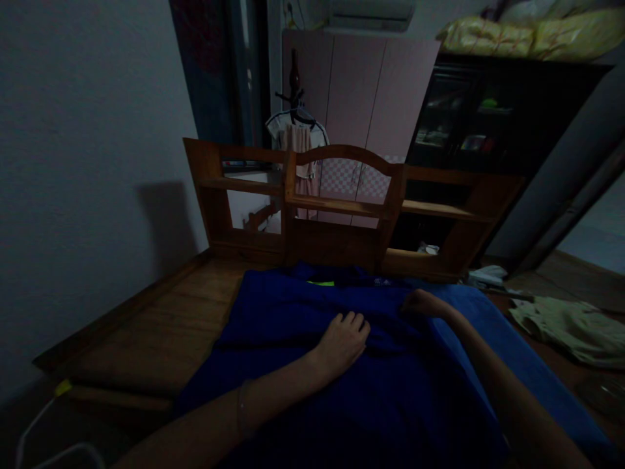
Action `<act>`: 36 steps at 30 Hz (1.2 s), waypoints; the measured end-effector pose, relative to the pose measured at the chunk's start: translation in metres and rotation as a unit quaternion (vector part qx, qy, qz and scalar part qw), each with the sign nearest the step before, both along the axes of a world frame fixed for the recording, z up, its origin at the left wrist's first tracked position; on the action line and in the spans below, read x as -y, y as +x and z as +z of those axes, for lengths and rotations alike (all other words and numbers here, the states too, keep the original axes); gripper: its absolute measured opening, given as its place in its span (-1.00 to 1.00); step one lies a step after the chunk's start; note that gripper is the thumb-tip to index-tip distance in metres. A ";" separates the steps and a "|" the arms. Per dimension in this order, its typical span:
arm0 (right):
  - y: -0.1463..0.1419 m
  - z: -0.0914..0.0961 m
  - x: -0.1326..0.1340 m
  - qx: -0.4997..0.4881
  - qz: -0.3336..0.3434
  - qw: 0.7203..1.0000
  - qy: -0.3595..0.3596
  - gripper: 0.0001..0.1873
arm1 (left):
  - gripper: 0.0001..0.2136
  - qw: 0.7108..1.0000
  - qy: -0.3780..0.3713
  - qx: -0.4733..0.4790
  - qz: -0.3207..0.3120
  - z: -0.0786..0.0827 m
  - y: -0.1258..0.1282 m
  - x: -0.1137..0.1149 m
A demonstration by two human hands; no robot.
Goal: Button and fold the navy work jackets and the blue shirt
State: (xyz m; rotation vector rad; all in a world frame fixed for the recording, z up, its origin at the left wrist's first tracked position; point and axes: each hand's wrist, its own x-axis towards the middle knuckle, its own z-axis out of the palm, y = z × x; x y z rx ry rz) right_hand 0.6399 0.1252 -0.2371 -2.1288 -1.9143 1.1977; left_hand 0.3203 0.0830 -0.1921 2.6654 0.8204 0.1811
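Observation:
A large dark blue garment [293, 312] lies spread over a bed, with soft creases across it. Near its far edge are a bright green patch and a small white logo. My left hand [344, 342] rests palm down on the middle of the cloth, its fingers slightly bent and apart. At the garment's right side, my right hand [424, 305] is curled with its fingertips closed on the cloth. Under the garment, a lighter blue sheet [488, 326] shows on the right.
Bare wooden bed boards [180, 319] lie to the left. A wooden headboard with shelves [342, 207] stands at the far end. Pale green cloth [571, 326] lies low on the right. A white cable [36, 417] hangs at the near left.

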 end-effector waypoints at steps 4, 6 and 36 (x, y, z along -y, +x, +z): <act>0.013 -0.003 0.000 0.006 -0.020 0.997 0.069 -0.82 | -0.81 0.998 0.004 -0.034 -0.045 -0.014 0.030 -0.005; 0.019 -0.003 -0.003 0.011 -0.047 0.992 0.114 -0.77 | -0.74 0.995 -0.001 -0.031 -0.094 -0.015 0.029 -0.005; -0.035 0.044 0.079 0.127 -0.028 0.944 0.304 -0.43 | -0.26 0.889 -0.081 -0.223 0.392 -0.063 -0.157 -0.070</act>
